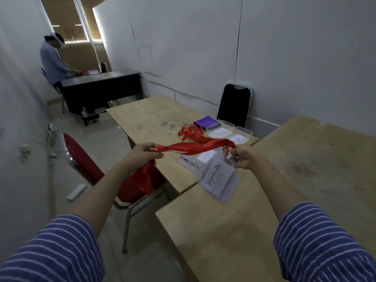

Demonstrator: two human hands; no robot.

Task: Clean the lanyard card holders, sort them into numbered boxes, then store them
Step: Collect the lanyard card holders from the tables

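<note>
Stretching red lanyards between left hand and right hand, both gripping; straps limp and light, card holders dangle; hold near clips.

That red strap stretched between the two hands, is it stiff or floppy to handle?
Probably floppy: the red strap sags and twists between the left hand and right hand. Likely light too. The card holder dangling below would probably swing when moved.
</note>
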